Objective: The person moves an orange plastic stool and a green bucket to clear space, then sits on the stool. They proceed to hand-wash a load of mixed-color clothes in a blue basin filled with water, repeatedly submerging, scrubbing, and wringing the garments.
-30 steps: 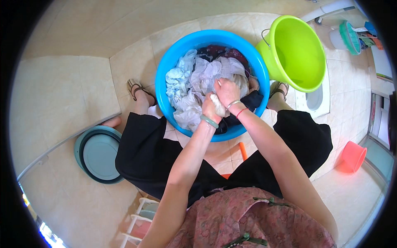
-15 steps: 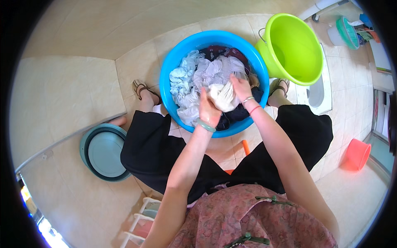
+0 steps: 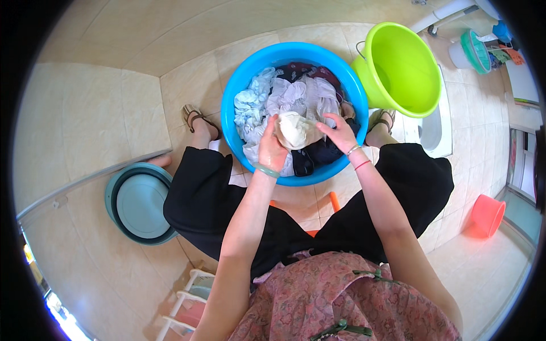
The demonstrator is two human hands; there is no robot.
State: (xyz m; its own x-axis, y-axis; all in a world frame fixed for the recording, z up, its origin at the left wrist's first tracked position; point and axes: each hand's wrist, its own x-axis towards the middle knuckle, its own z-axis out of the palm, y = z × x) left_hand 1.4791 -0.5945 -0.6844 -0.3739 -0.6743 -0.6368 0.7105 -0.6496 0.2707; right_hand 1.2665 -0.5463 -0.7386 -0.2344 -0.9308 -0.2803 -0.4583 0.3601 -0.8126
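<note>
A wadded cream cloth (image 3: 297,131) is held up over a blue basin (image 3: 228,108) full of wet laundry. My left hand (image 3: 273,151) grips its left side, thumb up along the edge. On the other side my right hand (image 3: 340,135) has its fingers apart, the tips at the cloth's right edge. Below them in the basin lie a pale blue garment (image 3: 248,105), a pale lilac-white garment (image 3: 288,96), and dark pieces (image 3: 323,151) toward the near right. A dark red printed garment (image 3: 294,70) sits at the far side.
A lime-green bucket (image 3: 371,74) stands against the basin's right side, beside a white floor pan (image 3: 443,133). Nested teal basins (image 3: 142,206) are at the left, near a white rack (image 3: 187,295). A coral bucket (image 3: 488,216) stands at the right. Both feet flank the blue basin.
The cream cloth has gone from stretched and folded between both hands to a rounder wad, slightly further left. My right hand's fingers have spread, and my left hand has shifted left.
</note>
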